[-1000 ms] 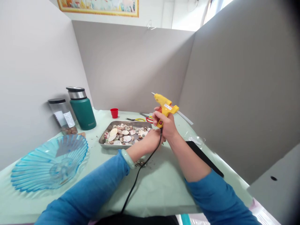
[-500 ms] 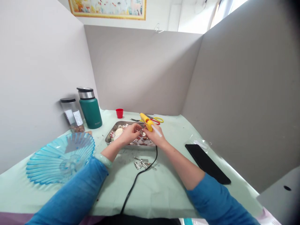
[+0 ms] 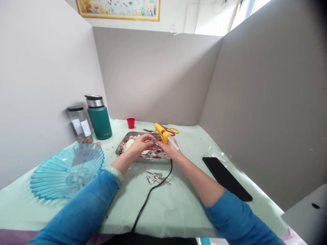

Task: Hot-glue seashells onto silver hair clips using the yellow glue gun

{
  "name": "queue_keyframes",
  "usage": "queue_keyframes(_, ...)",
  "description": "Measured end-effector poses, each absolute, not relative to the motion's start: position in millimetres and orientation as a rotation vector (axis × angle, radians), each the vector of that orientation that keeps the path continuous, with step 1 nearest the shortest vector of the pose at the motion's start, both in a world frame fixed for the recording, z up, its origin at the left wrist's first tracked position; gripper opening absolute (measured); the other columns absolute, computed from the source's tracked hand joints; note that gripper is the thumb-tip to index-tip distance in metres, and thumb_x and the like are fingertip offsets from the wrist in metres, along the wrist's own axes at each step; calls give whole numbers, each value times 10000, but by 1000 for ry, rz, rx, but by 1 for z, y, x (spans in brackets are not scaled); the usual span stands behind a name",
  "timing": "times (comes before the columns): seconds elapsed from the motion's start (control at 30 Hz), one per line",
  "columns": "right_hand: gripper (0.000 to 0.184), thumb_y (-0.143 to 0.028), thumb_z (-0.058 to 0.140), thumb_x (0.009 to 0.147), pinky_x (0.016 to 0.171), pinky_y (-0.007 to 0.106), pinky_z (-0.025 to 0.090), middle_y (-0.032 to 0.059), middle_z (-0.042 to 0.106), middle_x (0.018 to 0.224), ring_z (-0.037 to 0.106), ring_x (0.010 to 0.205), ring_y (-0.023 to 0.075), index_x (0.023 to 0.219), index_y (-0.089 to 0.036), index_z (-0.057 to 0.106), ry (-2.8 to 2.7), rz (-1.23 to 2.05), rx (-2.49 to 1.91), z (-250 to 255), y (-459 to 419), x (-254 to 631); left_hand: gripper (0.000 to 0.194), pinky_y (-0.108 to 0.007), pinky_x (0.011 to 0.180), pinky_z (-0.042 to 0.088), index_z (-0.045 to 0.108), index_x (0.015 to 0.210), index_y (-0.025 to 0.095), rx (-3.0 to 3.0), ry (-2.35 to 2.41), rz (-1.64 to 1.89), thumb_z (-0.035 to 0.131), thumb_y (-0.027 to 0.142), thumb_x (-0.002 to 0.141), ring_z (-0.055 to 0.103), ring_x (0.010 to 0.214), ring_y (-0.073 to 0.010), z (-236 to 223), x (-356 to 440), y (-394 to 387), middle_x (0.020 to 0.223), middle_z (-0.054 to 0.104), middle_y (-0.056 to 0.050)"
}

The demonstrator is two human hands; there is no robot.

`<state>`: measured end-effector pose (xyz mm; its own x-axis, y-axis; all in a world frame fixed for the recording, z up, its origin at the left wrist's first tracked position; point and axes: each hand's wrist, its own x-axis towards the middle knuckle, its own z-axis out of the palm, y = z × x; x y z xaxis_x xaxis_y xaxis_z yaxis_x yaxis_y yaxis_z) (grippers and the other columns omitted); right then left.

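Note:
Over the tray, my right hand (image 3: 170,147) is closed round a yellow hot glue gun (image 3: 160,129), a white glue stick (image 3: 173,143) poking out of its back end. My left hand (image 3: 141,145) is beside it, fingers pinched on a small silvery piece (image 3: 154,143) too small to name. The fingertips of both hands meet or nearly meet there. Below them, the metal tray (image 3: 125,158) holds several seashells (image 3: 129,144) and small stones, partly hidden by my hands. Several silver clips (image 3: 155,177) lie on the cloth in front of the tray.
A black cord (image 3: 148,197) runs to the table's front edge. At left are a blue glass shell-shaped dish (image 3: 51,177), a jar (image 3: 81,127) and a green bottle (image 3: 100,122). A red cup (image 3: 131,123) and scissors (image 3: 173,130) lie behind; a black strip (image 3: 227,178) is at right.
My left fingers have closed in more around the small piece, nearer the right hand. The glue gun has shifted slightly to the right within the picture.

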<state>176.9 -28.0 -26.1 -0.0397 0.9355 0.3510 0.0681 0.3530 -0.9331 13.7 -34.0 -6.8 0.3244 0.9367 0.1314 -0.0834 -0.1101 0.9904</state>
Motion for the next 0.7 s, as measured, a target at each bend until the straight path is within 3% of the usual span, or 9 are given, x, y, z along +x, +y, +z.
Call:
queue_keyframes(0.27,230,-242,621,686,451,210,411,-28,598,614,563,522,119,901,-187,562,-1506,1150,-884,-13,-39,180,168,-302,765,561,646,862,112,1266,812,1028,719,127,712,695,710,-155,-4,12,-34,771,700,-58)
queue_keyframes(0.4,259,-298,679,676,460,221,411,-21,602,621,561,538,129,887,-198,566,-1518,1195,-853,-9,-43,183,143,-312,778,559,647,817,107,1258,784,1015,732,126,704,695,720,-161,-4,12,-34,774,699,-62)
queue_keyframes(0.57,274,-301,702,648,458,220,394,-26,557,671,512,544,110,859,-207,556,-1511,1157,-842,-13,-39,182,231,-320,758,560,634,906,114,1236,803,1033,742,118,701,687,726,-157,-5,13,-34,845,685,-61)
queue_keyframes(0.7,355,-298,731,592,468,232,410,-7,556,782,519,606,119,873,-196,539,-1465,1109,-910,-17,-34,181,192,-368,783,558,614,859,110,1192,778,1077,725,225,753,680,787,-179,-7,15,-32,886,655,-71)
